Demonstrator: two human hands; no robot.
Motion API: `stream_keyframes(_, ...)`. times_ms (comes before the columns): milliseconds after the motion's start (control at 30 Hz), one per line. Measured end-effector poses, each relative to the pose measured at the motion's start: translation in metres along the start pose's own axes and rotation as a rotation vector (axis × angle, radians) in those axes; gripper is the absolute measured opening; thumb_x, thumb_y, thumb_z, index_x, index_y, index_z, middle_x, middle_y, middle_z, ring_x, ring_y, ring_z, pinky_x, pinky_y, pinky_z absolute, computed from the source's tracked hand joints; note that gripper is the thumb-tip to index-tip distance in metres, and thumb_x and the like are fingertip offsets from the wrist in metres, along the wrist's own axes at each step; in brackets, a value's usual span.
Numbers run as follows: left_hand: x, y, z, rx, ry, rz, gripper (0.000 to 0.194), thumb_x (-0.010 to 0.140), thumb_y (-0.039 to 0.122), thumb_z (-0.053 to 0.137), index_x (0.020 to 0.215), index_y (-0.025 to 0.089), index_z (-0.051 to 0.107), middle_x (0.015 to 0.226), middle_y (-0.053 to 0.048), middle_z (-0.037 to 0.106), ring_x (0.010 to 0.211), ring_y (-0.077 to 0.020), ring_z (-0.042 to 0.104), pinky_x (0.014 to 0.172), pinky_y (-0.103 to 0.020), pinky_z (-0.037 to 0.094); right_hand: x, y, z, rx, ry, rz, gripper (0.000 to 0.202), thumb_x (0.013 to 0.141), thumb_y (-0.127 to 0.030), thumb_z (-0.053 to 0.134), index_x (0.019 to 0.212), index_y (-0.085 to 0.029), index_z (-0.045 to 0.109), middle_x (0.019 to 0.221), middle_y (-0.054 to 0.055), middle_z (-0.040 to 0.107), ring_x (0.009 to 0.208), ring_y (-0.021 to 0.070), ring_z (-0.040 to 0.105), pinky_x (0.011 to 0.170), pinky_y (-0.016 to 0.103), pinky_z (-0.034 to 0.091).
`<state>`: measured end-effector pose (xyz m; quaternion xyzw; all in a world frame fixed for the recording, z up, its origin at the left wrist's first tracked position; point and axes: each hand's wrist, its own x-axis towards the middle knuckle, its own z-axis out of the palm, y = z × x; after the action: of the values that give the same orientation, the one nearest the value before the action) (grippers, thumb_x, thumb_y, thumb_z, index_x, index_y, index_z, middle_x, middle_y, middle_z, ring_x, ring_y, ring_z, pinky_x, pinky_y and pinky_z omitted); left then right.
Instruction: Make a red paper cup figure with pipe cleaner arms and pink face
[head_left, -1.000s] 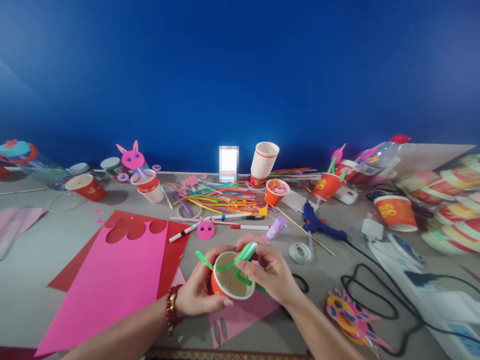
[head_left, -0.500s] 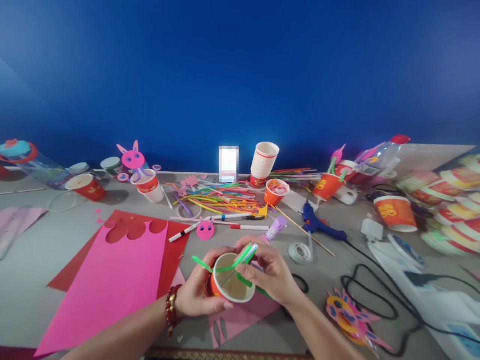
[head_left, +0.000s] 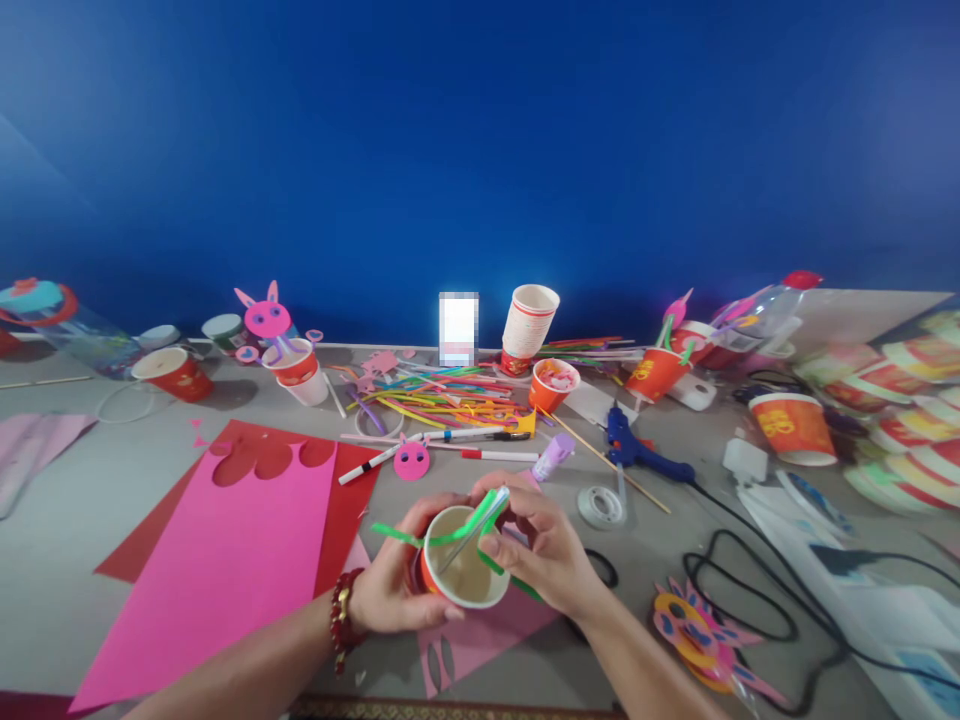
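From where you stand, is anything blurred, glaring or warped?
In the head view, the white rectangle by the wall is washed out, with blocky edges; also in the head view, the cups at far right are smeared, the bottle at far left looks stretched, and the held cup's rim is fairly clear.

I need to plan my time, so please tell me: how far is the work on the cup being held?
Looks done nearby: a pink rabbit figure standing in a red cup. In hand: the left hand holds the paper cup; the right hand grips the green pipe cleaner at its rim. Probably left: the loose pink rabbit face is not on the held cup.
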<state>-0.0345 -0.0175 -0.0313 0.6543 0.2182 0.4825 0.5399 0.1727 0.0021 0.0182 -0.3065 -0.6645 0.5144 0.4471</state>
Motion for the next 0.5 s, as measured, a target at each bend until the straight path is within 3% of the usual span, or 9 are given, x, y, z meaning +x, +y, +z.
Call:
stream_keyframes(300, 0.0038, 0.0075, 0.0002, 0.031, 0.006, -0.093, 0.080, 0.075, 0.051, 0.078, 0.141, 0.020, 0.045, 0.135, -0.019, 0.054, 0.128, -0.0397, 0.050, 0.108, -0.051, 0.039, 0.0024, -0.0028, 0.0001, 0.010, 0.035, -0.045, 0.006, 0.087, -0.026, 0.072, 0.086, -0.021, 0.068, 0.100, 0.004, 0.061, 0.079, 0.0131, 0.058, 0.067, 0.022, 0.047)
stream_keyframes(500, 0.0000, 0.0015, -0.0005, 0.017, 0.027, -0.098, 0.084, 0.075, 0.053, 0.077, 0.144, 0.021, 0.042, 0.134, -0.018, 0.054, 0.127, -0.0379, 0.051, 0.107, -0.049, 0.041, 0.0032, -0.0043, 0.0012, -0.041, 0.046, -0.056, 0.009, 0.088, -0.028, 0.070, 0.084, -0.021, 0.066, 0.094, 0.004, 0.061, 0.079, 0.0145, 0.058, 0.066, 0.023, 0.047)
